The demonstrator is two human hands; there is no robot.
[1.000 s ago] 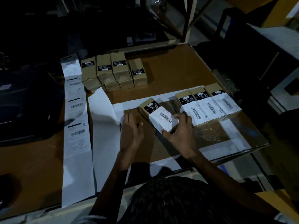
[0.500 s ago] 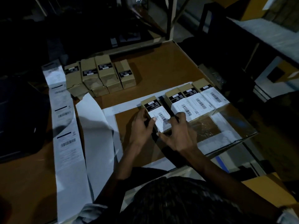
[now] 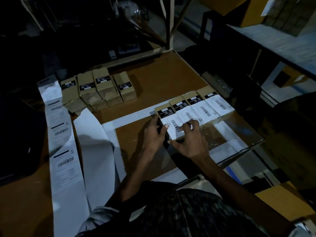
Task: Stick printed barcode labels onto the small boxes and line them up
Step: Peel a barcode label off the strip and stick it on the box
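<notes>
four labelled boxes now sit in one row at about 2 o'clock on the table (image 3: 171, 77); the newest box (image 3: 168, 121) touches its neighbour, where a second ago it lay tilted and apart. my left hand (image 3: 153, 134) curls against its left side, my right hand (image 3: 189, 139) rests bent fingers on its label, squaring it. unlabelled boxes (image 3: 95, 91) wait at 11 o'clock, the label strip (image 3: 61, 146) at 9.

You have four labelled boxes (image 3: 193, 110) lying flat, touching in a row near the worktop's right edge. Unlabelled brown boxes (image 3: 99, 89) cluster toward the far-left corner. The label strip (image 3: 63, 142) runs along the left edge.
</notes>
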